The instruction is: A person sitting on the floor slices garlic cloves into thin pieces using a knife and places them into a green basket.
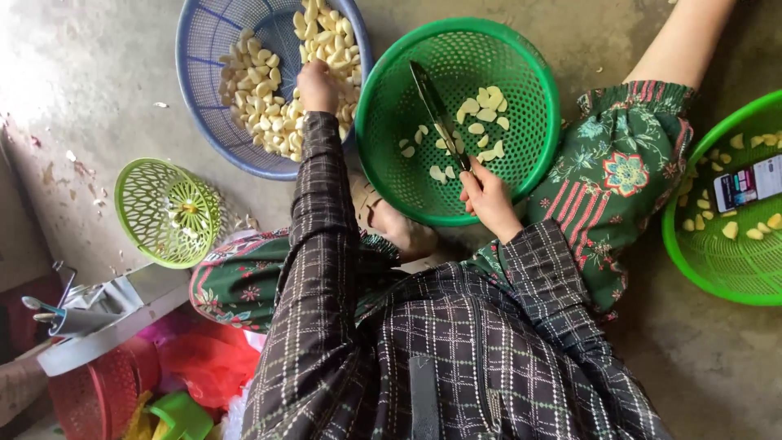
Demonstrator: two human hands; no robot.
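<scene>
Right hand [489, 200] grips a knife [438, 114] over the green basket [391, 81]; left hand [316, 85] closed on garlic cloves [261, 106] inside the blue basket's [199, 49] rim.

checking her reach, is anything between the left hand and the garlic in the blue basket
Nothing visible. The left hand is already inside the blue basket, resting on the garlic. The right hand holds a knife over the green basket.

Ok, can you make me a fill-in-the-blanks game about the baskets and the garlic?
1. The left hand reaches into the ____ basket of garlic cloves.
2. The right hand holds a ____ over the green basket.
3. A phone lies in another ____ basket.

Missing words: blue; knife; green
</scene>
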